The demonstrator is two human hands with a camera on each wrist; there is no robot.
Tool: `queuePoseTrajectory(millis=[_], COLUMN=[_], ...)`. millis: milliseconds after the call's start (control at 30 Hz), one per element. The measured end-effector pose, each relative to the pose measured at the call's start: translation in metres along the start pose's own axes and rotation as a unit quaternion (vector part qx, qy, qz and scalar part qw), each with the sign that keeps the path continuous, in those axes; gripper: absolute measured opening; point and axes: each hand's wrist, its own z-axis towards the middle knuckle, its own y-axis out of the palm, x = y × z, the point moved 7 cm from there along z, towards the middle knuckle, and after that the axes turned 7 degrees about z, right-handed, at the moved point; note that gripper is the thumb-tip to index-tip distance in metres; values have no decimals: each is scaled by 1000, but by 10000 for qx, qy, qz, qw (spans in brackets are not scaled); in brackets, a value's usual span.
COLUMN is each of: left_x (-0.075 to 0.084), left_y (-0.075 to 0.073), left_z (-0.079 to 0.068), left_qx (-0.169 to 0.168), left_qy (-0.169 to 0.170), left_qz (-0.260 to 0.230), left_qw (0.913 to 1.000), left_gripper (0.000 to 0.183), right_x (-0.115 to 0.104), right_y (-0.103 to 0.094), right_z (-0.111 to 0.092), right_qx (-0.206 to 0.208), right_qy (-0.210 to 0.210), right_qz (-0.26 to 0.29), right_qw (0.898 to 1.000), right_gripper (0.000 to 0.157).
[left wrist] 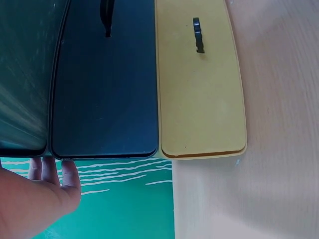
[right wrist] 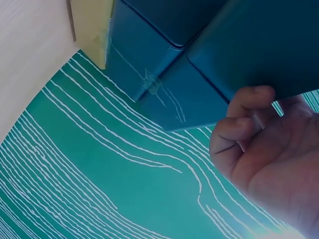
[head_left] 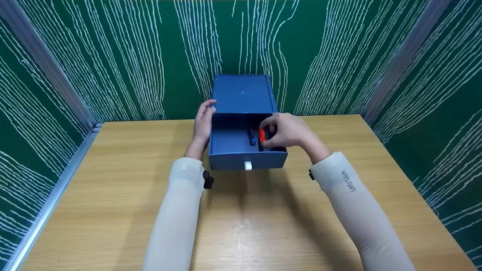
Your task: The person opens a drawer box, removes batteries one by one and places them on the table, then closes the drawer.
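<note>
A blue drawer [head_left: 246, 160] with a white pull tab stands pulled out of the top of a drawer cabinet [head_left: 243, 92]. Inside it lies a dark, pen-like object [head_left: 251, 136] with a blue end. Over the drawer's right side, my right hand [head_left: 288, 130] pinches a small red object [head_left: 262, 135] between thumb and fingers; its exact kind is unclear. In the right wrist view the curled fingers [right wrist: 227, 142] show by the drawer's edge, and the red object is hidden. My left hand [head_left: 203, 122] rests along the cabinet's left side, its fingers extended upward.
Below the pulled-out drawer, the left wrist view shows a dark blue drawer front [left wrist: 104, 94] and a yellow one [left wrist: 202, 99], each with a black handle. The cabinet stands at the far edge of the wooden table [head_left: 113, 180], against a green wall [head_left: 301, 45] with white lines.
</note>
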Motion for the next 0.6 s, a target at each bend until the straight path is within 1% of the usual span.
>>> queuePoseTrajectory(millis=[133,200,333,433,600], left_x=[10,15,17,16,15], left_y=[0,0,0,-1,-1], left_z=[-7,-11,-12,-12,-10], left_qx=[-67,-64,-42,-28,-10], left_qy=[-44,-10,15,19,39], left_qz=[-60,-74,-31,8,2], left_qw=[9999,10000,10000,10000,10000], left_gripper=[33,33,33,33,33], right_x=[1,2,3,3,1], right_y=[0,-2,-4,-6,-9], right_z=[-2,-4,-6,-7,-9], right_qx=[-19,-3,8,50,134], right_qy=[15,40,140,192,97], right_qz=[196,299,557,648,646], right_qw=[9998,9995,9983,9977,9978], right_gripper=[43,44,46,46,43])
